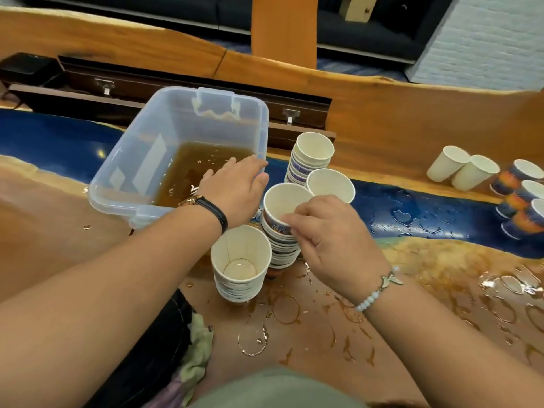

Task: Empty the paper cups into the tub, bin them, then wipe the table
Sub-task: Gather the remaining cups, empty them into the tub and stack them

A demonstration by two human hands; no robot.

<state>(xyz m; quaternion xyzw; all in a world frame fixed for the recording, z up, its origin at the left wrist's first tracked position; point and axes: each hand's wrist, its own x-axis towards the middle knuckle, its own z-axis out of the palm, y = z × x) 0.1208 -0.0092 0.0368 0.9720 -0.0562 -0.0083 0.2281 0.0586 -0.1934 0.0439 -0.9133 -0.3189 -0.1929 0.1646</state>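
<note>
I see the right hand [332, 240] pinching the top cup [282, 201] by its rim — left hand [235, 187] fingers straight, resting on the tub [132, 160] corner

patterned cups [524, 201] cut by R edge | cloth [196, 348] partly hid under L forearm [117, 284]

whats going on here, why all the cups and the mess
A person is clearing up paper cups. The clear plastic tub holds brown liquid, and the left hand lies flat over its near corner. The right hand pinches the rim of the top cup of a stack beside the tub. Other cup stacks stand around it. More cups sit at the far right. The wooden table is wet with brown rings, not yet wiped.
</note>
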